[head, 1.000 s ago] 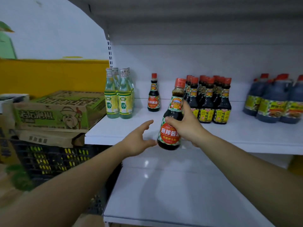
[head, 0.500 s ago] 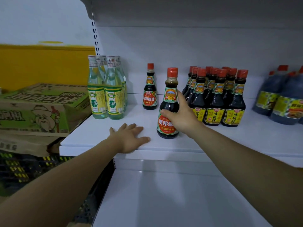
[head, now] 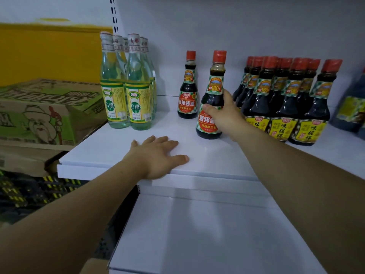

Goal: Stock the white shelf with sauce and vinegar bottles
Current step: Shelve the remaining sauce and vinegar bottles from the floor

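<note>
My right hand (head: 227,115) grips a dark soy sauce bottle (head: 212,95) with a red cap and red label. The bottle stands upright on the white shelf (head: 217,155). A second bottle of the same kind (head: 188,88) stands just behind it to the left. My left hand (head: 158,155) rests flat on the shelf's front edge, fingers spread, holding nothing. Several clear vinegar bottles (head: 126,82) with yellow-green labels stand at the shelf's left end. A group of dark sauce bottles with yellow labels (head: 286,99) stands right of my right hand.
Large dark jugs (head: 351,111) sit at the far right of the shelf. Stacked cardboard boxes (head: 45,109) lie left of the shelf, on a dark crate (head: 29,194). A lower white shelf (head: 207,234) extends below. A yellow wall is behind the boxes.
My right hand brought the bottle from the air down onto the shelf and slid it back toward its twin. My left hand came down flat on the shelf edge.
</note>
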The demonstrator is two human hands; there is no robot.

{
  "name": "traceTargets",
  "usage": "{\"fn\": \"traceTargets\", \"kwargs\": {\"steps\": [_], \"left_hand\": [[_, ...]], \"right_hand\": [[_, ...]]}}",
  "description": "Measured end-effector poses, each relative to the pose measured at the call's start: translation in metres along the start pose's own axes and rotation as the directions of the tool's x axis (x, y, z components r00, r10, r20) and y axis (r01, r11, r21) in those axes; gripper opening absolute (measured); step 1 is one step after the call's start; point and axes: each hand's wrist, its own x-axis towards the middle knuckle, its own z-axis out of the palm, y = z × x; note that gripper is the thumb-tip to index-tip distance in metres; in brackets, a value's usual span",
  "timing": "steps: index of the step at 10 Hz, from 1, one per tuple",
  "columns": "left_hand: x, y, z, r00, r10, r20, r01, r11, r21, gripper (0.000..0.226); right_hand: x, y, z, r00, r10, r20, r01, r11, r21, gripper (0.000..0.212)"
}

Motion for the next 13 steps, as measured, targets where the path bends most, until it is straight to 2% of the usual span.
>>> {"fn": "traceTargets", "kwargs": {"steps": [3,5,9,11,13], "left_hand": [[-0.002,0.002,0.002,1.000,-0.002,-0.009,0.002,1.000,0.001,0.072],[-0.004,0.003,0.001,1.000,-0.005,-0.001,0.005,1.000,-0.014,0.072],[-0.002,0.001,0.001,1.000,-0.001,0.001,0.001,1.000,-0.016,0.073],[-0.002,0.000,0.002,1.000,-0.001,-0.009,0.001,1.000,-0.020,0.073],[-0.004,0.002,0.001,1.000,-0.003,-0.011,0.003,0.999,-0.037,0.073]], "right_hand": [[0.013,0.004,0.033,0.998,-0.050,0.025,0.049,0.998,0.044,0.057],[0.033,0.001,0.070,0.998,-0.048,0.039,0.046,0.998,0.038,0.064],[0.068,0.010,0.073,1.000,-0.013,0.017,0.013,1.000,0.020,0.060],[0.071,0.013,0.077,0.999,-0.042,0.000,0.042,0.998,0.053,0.057],[0.072,0.017,0.079,0.998,-0.054,-0.020,0.055,0.998,0.011,0.057]]}}
